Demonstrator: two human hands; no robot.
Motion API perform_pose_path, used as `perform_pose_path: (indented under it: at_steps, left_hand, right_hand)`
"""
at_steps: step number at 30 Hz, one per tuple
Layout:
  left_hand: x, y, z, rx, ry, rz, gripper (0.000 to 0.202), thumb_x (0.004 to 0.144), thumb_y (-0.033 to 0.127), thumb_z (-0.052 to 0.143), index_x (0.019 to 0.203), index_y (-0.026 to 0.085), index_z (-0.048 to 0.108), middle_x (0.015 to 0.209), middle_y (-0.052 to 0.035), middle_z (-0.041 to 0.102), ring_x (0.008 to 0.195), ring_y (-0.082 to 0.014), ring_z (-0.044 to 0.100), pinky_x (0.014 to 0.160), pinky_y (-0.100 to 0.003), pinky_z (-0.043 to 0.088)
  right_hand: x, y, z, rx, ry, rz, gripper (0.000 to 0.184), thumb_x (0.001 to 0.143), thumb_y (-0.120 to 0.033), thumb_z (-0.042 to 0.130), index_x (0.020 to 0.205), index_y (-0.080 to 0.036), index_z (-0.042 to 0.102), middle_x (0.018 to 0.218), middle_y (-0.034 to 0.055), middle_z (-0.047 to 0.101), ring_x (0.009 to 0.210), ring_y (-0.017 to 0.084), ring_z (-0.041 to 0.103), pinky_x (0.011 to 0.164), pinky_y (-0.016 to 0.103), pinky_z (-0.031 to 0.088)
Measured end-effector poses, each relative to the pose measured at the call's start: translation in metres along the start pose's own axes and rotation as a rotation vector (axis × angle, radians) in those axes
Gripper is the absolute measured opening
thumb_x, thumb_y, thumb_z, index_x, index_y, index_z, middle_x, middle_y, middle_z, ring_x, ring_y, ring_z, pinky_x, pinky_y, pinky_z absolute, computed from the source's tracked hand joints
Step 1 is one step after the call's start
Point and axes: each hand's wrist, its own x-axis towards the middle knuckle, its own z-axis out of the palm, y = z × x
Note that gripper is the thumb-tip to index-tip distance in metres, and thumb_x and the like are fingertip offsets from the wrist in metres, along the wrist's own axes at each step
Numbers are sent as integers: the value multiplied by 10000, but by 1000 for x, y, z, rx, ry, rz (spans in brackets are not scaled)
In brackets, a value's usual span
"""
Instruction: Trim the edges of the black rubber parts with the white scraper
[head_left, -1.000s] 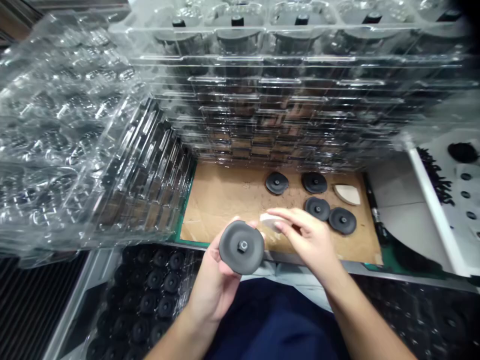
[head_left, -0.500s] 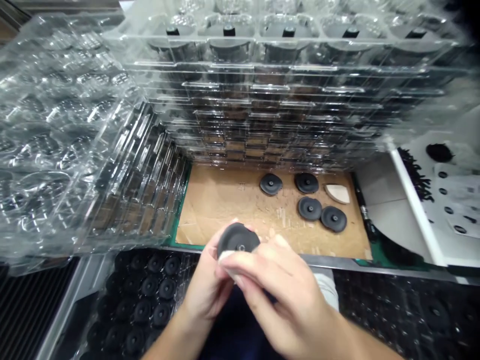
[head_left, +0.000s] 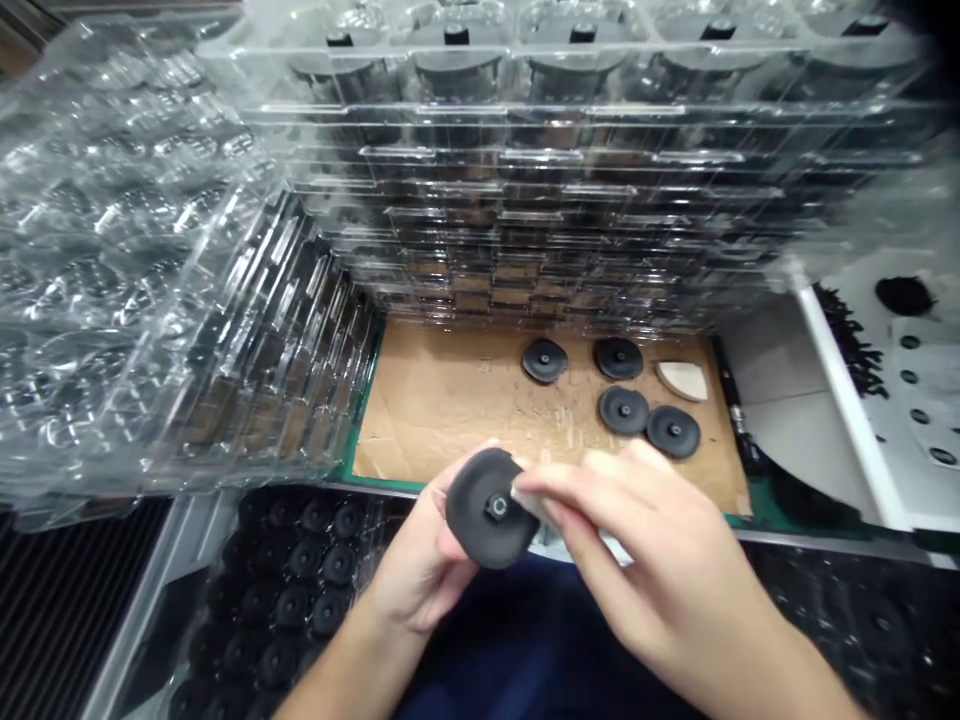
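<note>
My left hand [head_left: 424,560] grips a black rounded disc [head_left: 480,530] by its left edge and underside. A small hexagonal-looking stud stands at the disc's middle. In my right hand [head_left: 637,540], thumb and fingers pinch a thin pale pad [head_left: 534,503]; its tip meets the disc near the stud, and most of it is hidden by the fingers. Beyond the hands, a cardboard sheet [head_left: 427,400] bears several similar discs, among them a black disc [head_left: 544,360] lying apart from the rest. A cream wedge-shaped piece [head_left: 684,380] lies at the sheet's right end.
Tall stacks of clear plastic trays [head_left: 517,215] rise behind the cardboard, with more clear trays [head_left: 97,300] on the left. Below left, a tray of black discs [head_left: 292,605] sits near my forearm. A white bin [head_left: 862,430] with small black parts stands at right.
My right hand has shifted right across the disc, drawing the pale pad from its lower left to beside the stud. The disc, still in my left hand, is now more exposed and slightly farther right.
</note>
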Motion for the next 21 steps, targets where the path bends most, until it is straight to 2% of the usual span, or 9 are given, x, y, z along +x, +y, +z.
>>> perform_pose_path:
  at_steps: [2, 4, 5, 8, 11, 14, 16, 18, 21]
  left_hand:
    - [-1, -2, 2, -21, 18, -19, 559, 503, 357, 863, 1022, 226, 703, 976, 5, 720, 928, -159, 645, 863, -220, 470]
    - [-4, -2, 3, -24, 29, -23, 517, 562, 318, 842, 1050, 234, 692, 1014, -2, 720, 988, -168, 638, 907, -235, 460]
    - [-5, -2, 3, -29, 25, -19, 518, 570, 311, 839, 1059, 238, 686, 1043, -14, 717, 997, -181, 641, 918, -259, 465]
    - [-9, 0, 0, -70, -15, -15, 569, 534, 355, 850, 1068, 269, 674, 1119, -42, 699, 960, -227, 669, 907, -335, 492]
    - [-8, 1, -3, -123, -41, -29, 540, 540, 377, 843, 1046, 276, 686, 1100, -26, 707, 952, -223, 679, 876, -305, 506]
    - [-4, -1, -5, -147, -43, -39, 505, 552, 335, 844, 1029, 252, 700, 1049, -16, 723, 949, -205, 679, 850, -260, 510]
    - [-2, -3, -5, -142, -47, -51, 506, 561, 338, 839, 1040, 253, 698, 1066, -18, 719, 965, -201, 674, 855, -251, 504]
    - [0, -3, -3, -131, -72, -55, 499, 572, 340, 834, 1043, 252, 696, 1068, -22, 719, 967, -202, 673, 854, -250, 502]
    - [-1, -4, 1, -108, -129, -75, 494, 584, 329, 828, 1053, 249, 691, 1058, -23, 720, 940, -211, 683, 848, -268, 508]
  right_hand:
    - [9, 7, -1, -67, 54, -114, 270, 919, -109, 418, 923, -177, 679, 642, 0, 574, 574, 133, 430, 602, 300, 281]
    - [19, 18, 3, 38, 68, -244, 327, 940, -118, 381, 925, -222, 690, 659, -4, 592, 605, 135, 456, 615, 295, 311]
    - [22, 25, 7, 114, 76, -233, 321, 944, -124, 386, 951, -234, 687, 698, -4, 620, 643, 134, 493, 639, 288, 345]
    - [13, 48, 23, 221, 113, 115, 243, 936, -180, 451, 1050, -210, 663, 800, 20, 664, 727, 138, 574, 676, 271, 433]
    - [-22, 64, 46, 272, 9, 407, 254, 930, -271, 475, 1081, -189, 661, 903, 64, 689, 765, 160, 632, 664, 274, 501]
    - [-59, 68, 67, 350, -125, 442, 260, 921, -295, 483, 1060, -203, 683, 904, 67, 720, 807, 187, 678, 690, 296, 551]
    - [-72, 67, 71, 354, -143, 451, 247, 908, -295, 503, 1044, -209, 690, 873, 58, 734, 795, 199, 692, 679, 307, 565]
    - [-71, 64, 62, 335, -108, 492, 253, 911, -286, 498, 1075, -194, 666, 968, 78, 732, 863, 215, 692, 705, 321, 567]
    - [-49, 49, 31, 254, 108, 471, 247, 915, -253, 506, 1138, -202, 599, 1114, 82, 687, 972, 198, 657, 743, 287, 541]
